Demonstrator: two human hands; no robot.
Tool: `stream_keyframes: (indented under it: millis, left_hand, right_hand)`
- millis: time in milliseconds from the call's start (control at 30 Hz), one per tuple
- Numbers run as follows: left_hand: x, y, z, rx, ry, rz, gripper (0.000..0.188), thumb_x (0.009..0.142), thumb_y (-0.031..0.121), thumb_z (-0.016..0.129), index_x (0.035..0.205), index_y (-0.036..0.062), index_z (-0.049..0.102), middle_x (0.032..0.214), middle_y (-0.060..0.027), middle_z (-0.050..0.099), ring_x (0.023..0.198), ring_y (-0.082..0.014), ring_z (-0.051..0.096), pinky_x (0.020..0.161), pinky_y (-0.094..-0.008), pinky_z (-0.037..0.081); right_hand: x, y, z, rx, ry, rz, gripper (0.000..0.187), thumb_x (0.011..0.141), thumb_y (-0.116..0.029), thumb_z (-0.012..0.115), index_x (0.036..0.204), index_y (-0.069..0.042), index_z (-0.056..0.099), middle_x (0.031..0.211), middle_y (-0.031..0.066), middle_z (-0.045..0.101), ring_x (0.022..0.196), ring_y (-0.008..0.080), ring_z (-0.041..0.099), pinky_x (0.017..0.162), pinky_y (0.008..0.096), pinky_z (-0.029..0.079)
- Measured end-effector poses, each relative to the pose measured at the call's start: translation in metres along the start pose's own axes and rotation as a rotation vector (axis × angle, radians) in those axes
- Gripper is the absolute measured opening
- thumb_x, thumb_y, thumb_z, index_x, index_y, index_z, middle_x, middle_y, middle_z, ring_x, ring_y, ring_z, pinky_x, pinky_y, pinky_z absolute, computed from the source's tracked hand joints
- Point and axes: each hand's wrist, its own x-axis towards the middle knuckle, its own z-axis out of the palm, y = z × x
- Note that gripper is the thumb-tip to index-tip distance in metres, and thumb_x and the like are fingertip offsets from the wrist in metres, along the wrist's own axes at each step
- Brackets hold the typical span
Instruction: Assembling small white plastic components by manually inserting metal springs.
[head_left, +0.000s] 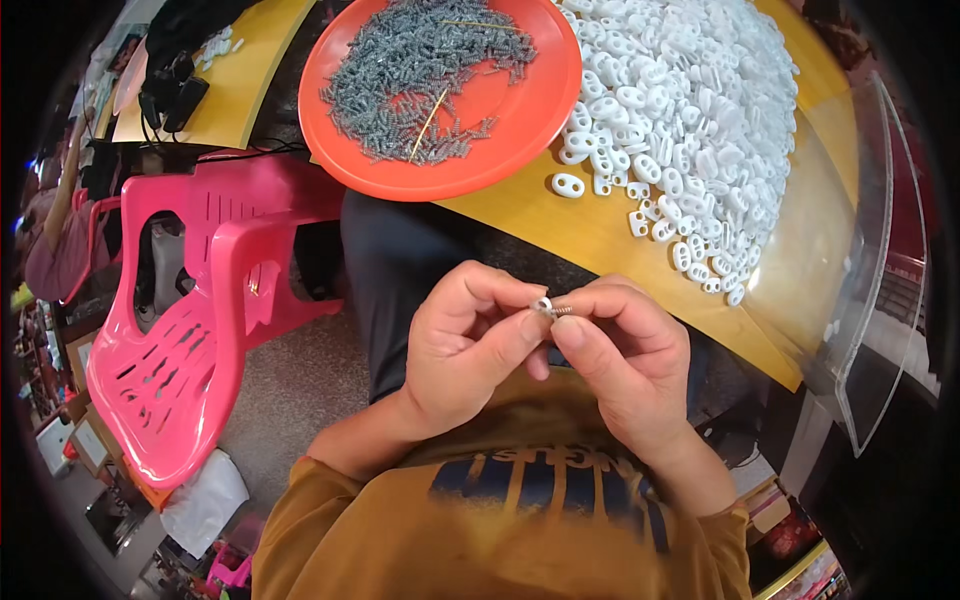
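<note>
My left hand (465, 345) is closed, its thumb and index finger pinching a small white plastic piece (542, 304); most of that piece is hidden by the fingertips. Against it, my right hand (630, 360) pinches a small metal coil spring (562, 310) between thumb and index finger. The spring points toward the white piece; whether it sits inside a hole I cannot tell. Both hands are held in front of my body, near the table's edge. A red round plate (400, 180) beyond them carries a heap of small grey springs (400, 70).
White oval two-hole plastic pieces (690, 110) are piled on the yellow table (600, 240), at the far right. A clear plastic panel (870, 270) stands at its right edge. At left is a pink plastic chair (190, 330). Two thin yellowish sticks (428, 125) lie among the springs.
</note>
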Motion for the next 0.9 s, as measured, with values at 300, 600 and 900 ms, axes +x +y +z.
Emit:
stream_keyframes:
  millis: [300, 600, 900]
  left_hand:
    - [0.004, 0.001, 0.0, -0.112, 0.037, 0.001, 0.012, 0.084, -0.001, 0.052, 0.096, 0.0014, 0.048, 0.082, -0.0109, 0.059, 0.06, -0.0091, 0.055, 0.054, -0.0199, 0.046]
    - [0.008, -0.005, -0.001, -0.076, 0.108, -0.012, 0.011, 0.083, 0.002, 0.055, 0.093, 0.0031, 0.051, 0.077, -0.0082, 0.058, 0.049, -0.0101, 0.051, 0.047, -0.0226, 0.041]
    - [0.006, 0.004, -0.005, -0.089, 0.114, 0.026, 0.011, 0.083, 0.002, 0.054, 0.093, 0.0024, 0.05, 0.079, -0.0089, 0.059, 0.048, -0.0101, 0.051, 0.045, -0.0225, 0.041]
  right_hand:
    - [0.005, -0.004, -0.02, -0.785, 0.104, -0.373, 0.018, 0.068, 0.001, 0.067, 0.084, 0.0, 0.06, 0.072, 0.0078, 0.055, 0.061, 0.0189, 0.054, 0.054, 0.0265, 0.042]
    - [0.033, -0.003, -0.029, -1.296, 0.24, -0.726, 0.024, 0.06, 0.003, 0.065, 0.083, -0.004, 0.061, 0.072, 0.0046, 0.053, 0.062, 0.0217, 0.05, 0.056, 0.0309, 0.038]
    - [0.072, 0.01, -0.014, -1.542, 0.13, -0.831, 0.025, 0.061, -0.006, 0.056, 0.085, -0.003, 0.059, 0.085, 0.0028, 0.052, 0.076, 0.0178, 0.048, 0.063, 0.0302, 0.035]
